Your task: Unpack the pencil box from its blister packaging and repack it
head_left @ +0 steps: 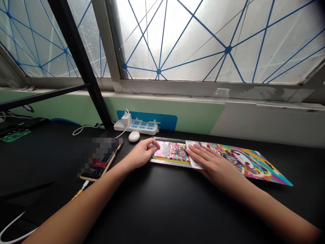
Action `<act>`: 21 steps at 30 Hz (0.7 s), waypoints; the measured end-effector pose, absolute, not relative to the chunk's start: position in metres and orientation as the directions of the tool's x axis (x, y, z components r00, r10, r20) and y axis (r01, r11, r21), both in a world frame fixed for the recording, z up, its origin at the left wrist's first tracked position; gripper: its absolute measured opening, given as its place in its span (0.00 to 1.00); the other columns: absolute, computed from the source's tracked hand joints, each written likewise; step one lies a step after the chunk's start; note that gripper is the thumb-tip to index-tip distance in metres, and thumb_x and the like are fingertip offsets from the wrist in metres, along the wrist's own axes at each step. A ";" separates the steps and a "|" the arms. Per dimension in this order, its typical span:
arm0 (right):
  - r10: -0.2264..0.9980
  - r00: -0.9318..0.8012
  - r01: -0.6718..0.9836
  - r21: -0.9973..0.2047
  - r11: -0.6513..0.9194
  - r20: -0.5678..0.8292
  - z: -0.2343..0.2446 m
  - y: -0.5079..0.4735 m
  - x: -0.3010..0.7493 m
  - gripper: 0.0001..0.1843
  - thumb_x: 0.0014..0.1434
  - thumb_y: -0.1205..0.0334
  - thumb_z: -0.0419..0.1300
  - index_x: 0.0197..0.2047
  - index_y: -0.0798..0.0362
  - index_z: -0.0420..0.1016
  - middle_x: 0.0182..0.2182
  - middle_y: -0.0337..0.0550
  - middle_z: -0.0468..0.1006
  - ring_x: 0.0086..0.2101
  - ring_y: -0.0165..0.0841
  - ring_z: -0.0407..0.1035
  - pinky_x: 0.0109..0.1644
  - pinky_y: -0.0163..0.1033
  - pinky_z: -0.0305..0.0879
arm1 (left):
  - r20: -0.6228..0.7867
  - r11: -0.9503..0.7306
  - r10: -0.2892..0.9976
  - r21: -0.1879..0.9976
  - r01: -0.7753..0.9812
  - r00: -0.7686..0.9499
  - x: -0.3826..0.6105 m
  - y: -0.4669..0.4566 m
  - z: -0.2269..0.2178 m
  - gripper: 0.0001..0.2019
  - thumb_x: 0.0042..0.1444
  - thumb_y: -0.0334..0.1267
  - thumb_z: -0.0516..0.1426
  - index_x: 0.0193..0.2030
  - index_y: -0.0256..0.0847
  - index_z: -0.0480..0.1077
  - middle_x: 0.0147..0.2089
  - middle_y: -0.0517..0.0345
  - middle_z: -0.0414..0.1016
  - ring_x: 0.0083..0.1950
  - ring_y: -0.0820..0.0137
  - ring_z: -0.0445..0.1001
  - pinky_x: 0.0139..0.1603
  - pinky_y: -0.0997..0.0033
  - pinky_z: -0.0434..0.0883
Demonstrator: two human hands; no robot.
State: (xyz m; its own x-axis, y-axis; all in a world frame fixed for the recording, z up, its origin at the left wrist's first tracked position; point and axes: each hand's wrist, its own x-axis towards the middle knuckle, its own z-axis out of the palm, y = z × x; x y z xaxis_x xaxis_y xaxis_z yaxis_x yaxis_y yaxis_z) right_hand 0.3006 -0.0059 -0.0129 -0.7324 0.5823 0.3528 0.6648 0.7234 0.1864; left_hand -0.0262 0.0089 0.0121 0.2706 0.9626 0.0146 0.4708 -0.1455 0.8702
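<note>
Noted from beside the desk (pixel 162 210): the person's left hand (pixel 142 154) lies at the left end of a shallow metal frame (pixel 170 161), which sits flat on the desk and holds a brightly coloured printed card (pixel 171 152). The left fingers (pixel 154 145) are curled together over that end of the frame; whether they clamp it cannot be told from this angle. The right hand (pixel 213 163) lies flat, palm down, on a larger cartoon-printed sheet (pixel 247 164) with a white edge strip. The right fingers (pixel 195 152) are slightly apart, extended and pressing on the strip, not gripping. That strip overlaps the right end of the frame, and the sheet extends rightward across the desk.

Behind the hands, a white power strip (pixel 135 126) carries a plugged-in white charger (pixel 126 119). A white oval object (pixel 134 136) lies just in front of the strip. Left of the left hand lies a gold-edged smartphone (pixel 101 166), partly obscured by pixelation, with a cable at its lower end. A green circuit board (pixel 15 136) lies at the far left.
</note>
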 end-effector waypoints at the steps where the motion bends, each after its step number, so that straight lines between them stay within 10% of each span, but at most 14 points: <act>1: 0.583 -0.725 0.671 0.186 0.718 0.366 -0.014 -0.008 0.311 0.39 0.71 0.65 0.51 0.79 0.43 0.41 0.69 0.49 0.68 0.66 0.49 0.65 0.64 0.61 0.68 | 0.009 -0.140 0.963 0.871 0.471 0.268 -0.027 0.009 0.014 0.13 0.61 0.48 0.56 0.43 0.42 0.74 0.25 0.67 0.61 0.21 0.74 0.60 0.22 0.76 0.56; 13: 0.599 -0.722 0.673 0.151 0.724 0.347 -0.012 -0.011 0.348 0.41 0.71 0.68 0.50 0.79 0.39 0.38 0.71 0.46 0.63 0.68 0.46 0.60 0.67 0.59 0.66 | 0.001 -0.189 0.969 0.648 0.737 0.248 -0.058 0.013 0.031 0.15 0.62 0.51 0.56 0.46 0.45 0.75 0.26 0.63 0.63 0.26 0.67 0.65 0.27 0.71 0.60; 17: 0.602 -0.727 0.671 0.154 0.725 0.330 -0.012 -0.006 0.349 0.39 0.71 0.68 0.51 0.79 0.42 0.40 0.71 0.49 0.63 0.69 0.45 0.58 0.68 0.58 0.64 | 0.204 -0.210 0.966 0.279 0.937 0.156 -0.040 -0.002 0.030 0.18 0.69 0.48 0.51 0.56 0.45 0.75 0.50 0.45 0.73 0.51 0.52 0.75 0.46 0.57 0.72; 21: 0.619 -0.720 0.677 0.123 0.726 0.314 -0.014 -0.003 0.346 0.38 0.70 0.68 0.52 0.79 0.41 0.44 0.72 0.47 0.62 0.69 0.45 0.57 0.69 0.59 0.61 | 0.327 -0.441 0.863 0.113 0.890 0.386 0.000 -0.019 0.020 0.24 0.71 0.47 0.51 0.70 0.42 0.65 0.72 0.38 0.62 0.72 0.48 0.62 0.67 0.47 0.65</act>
State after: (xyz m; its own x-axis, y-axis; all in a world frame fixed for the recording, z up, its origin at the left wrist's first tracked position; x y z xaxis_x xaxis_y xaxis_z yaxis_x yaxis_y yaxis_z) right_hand 0.3464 -0.0034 -0.0144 -0.7202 0.6186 0.3141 0.6769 0.7258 0.1226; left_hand 0.0004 -0.0189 0.0200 0.3860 0.8627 0.3267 0.8904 -0.4411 0.1127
